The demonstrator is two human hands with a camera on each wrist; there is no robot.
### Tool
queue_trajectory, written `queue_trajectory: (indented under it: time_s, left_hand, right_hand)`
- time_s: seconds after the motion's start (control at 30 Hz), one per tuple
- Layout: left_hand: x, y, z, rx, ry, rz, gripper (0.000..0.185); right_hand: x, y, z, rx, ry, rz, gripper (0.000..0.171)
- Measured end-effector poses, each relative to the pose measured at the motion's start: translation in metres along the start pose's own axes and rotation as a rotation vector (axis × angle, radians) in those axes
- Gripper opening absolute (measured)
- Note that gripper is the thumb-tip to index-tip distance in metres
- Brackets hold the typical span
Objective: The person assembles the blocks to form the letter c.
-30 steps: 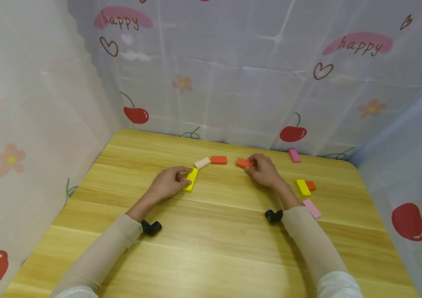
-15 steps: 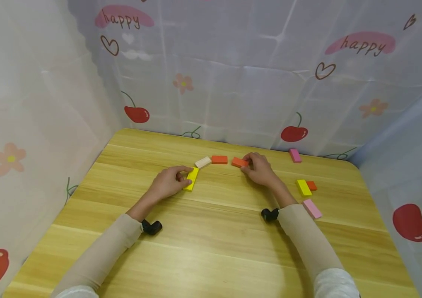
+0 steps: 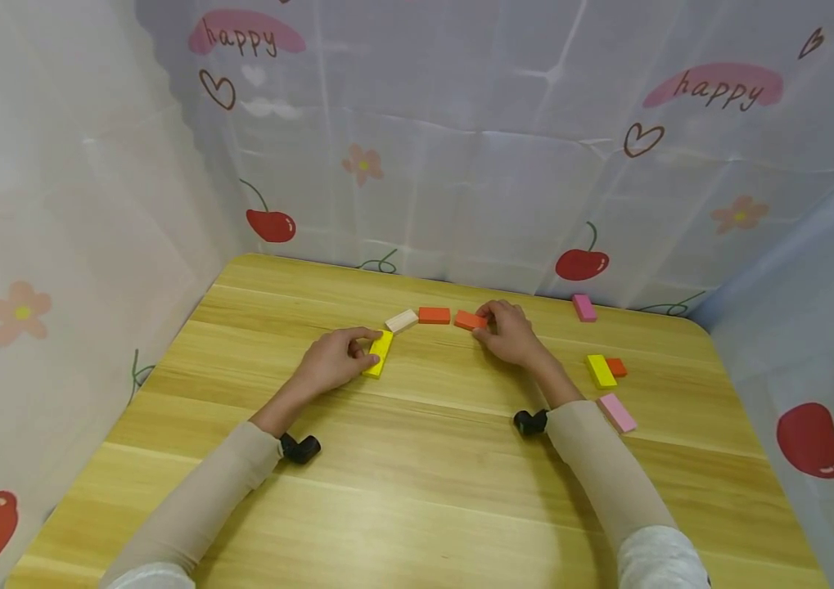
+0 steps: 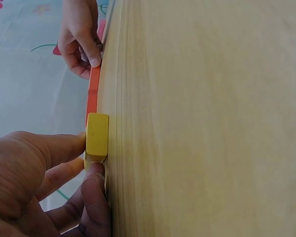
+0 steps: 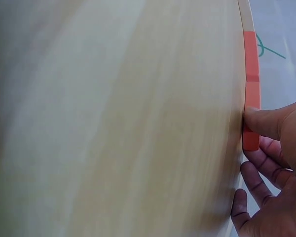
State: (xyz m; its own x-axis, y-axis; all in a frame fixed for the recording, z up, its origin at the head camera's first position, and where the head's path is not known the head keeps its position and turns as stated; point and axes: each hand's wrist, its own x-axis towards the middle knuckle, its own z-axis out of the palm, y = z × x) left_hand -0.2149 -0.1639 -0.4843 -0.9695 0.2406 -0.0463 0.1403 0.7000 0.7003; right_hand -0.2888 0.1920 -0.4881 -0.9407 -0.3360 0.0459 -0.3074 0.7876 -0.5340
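Observation:
My left hand (image 3: 334,361) pinches a yellow block (image 3: 380,353) lying flat on the wooden table (image 3: 417,458); thumb and fingers hold its near end (image 4: 97,140). My right hand (image 3: 507,334) pinches an orange block (image 3: 470,320) between thumb and fingers, flat on the table, seen edge-on in the right wrist view (image 5: 251,123). Just left of it lie a second orange block (image 3: 435,315) and a cream block (image 3: 401,320), forming a row that bends down to the yellow one.
To the right lie a pink block (image 3: 583,307) by the curtain, a yellow block (image 3: 597,370) touching a small orange one (image 3: 615,367), and another pink block (image 3: 617,411). Printed curtains (image 3: 461,147) close off the back and sides.
My right hand has slid the orange block leftward, closing the gap to the other orange block. My left hand and its yellow block have stayed put.

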Motion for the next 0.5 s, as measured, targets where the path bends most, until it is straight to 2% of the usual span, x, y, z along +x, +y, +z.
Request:
queue_trajectory:
  time_s: [0.5]
  left_hand:
    - [0.0008, -0.0011, 0.0009, -0.002, 0.000, -0.005, 0.045]
  right_hand:
    - [0.0026, -0.0004, 0.0017, 0.017, -0.008, 0.005, 0.037]
